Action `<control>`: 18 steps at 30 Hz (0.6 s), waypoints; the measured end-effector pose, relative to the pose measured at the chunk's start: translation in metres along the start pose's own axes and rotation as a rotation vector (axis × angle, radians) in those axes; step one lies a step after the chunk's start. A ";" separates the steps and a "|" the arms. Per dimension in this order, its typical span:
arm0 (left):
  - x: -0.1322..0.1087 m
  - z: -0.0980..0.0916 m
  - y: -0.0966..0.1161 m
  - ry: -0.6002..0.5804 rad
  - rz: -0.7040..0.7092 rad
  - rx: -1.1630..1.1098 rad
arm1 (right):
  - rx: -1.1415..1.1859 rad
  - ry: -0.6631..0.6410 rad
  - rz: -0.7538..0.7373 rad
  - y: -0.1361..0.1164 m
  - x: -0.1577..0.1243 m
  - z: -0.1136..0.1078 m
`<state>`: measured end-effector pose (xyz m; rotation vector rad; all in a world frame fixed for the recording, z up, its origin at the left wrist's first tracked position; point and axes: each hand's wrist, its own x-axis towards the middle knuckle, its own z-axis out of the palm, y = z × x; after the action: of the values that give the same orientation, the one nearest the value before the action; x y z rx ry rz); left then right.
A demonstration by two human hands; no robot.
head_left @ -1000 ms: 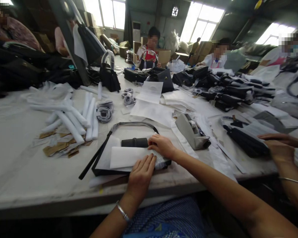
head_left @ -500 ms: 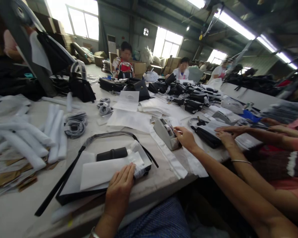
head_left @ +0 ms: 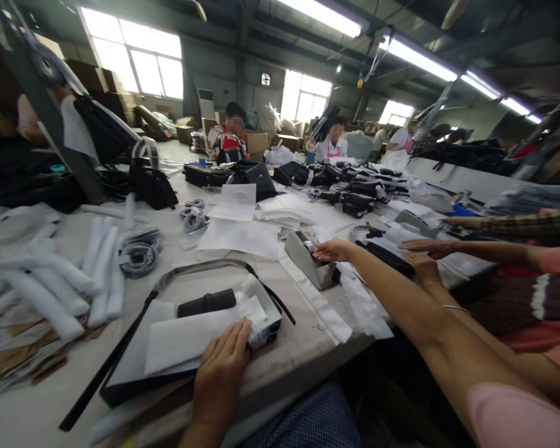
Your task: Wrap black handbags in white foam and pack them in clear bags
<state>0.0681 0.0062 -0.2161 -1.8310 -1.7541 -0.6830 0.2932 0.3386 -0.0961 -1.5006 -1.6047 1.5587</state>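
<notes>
My left hand (head_left: pixel 224 367) lies with fingers stretched out on the near right part of a black bag (head_left: pixel 135 384). White foam sheet (head_left: pixel 186 339), a black rolled piece (head_left: pixel 206 303) and crumpled clear plastic wrap (head_left: pixel 257 330) lie on the bag. Its long black strap (head_left: pixel 205 266) loops behind it, partly wrapped in plastic. My right hand (head_left: pixel 335 250) reaches to a grey tape dispenser (head_left: pixel 308 264), fingers curled together against its roll. Whatever the fingertips pinch is too small to make out.
White foam tubes (head_left: pixel 51 298) and wrapped coils (head_left: pixel 140 252) lie at left. White sheets (head_left: pixel 238 238) are behind the bag. A co-worker's hands (head_left: pixel 424 255) work over a black bag (head_left: pixel 387 256) at right. Many black bags (head_left: pixel 350 186) are piled farther back.
My right hand has shifted slightly left along the dispenser, and its forearm now comes farther into view. My left hand stays on the bag. Across the table, a person has raised a black item.
</notes>
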 end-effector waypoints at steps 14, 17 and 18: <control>-0.001 0.001 -0.002 0.001 -0.004 -0.056 | 0.005 0.164 -0.022 0.030 -0.105 -0.045; -0.001 0.001 -0.003 0.003 0.000 -0.054 | -0.003 0.260 -0.066 0.065 -0.121 -0.036; -0.001 0.001 -0.003 0.004 0.001 -0.051 | -0.007 0.294 -0.079 0.076 -0.122 -0.032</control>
<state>0.0654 0.0067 -0.2173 -1.8627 -1.7479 -0.7372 0.3878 0.2269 -0.1127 -1.5664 -1.4813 1.2262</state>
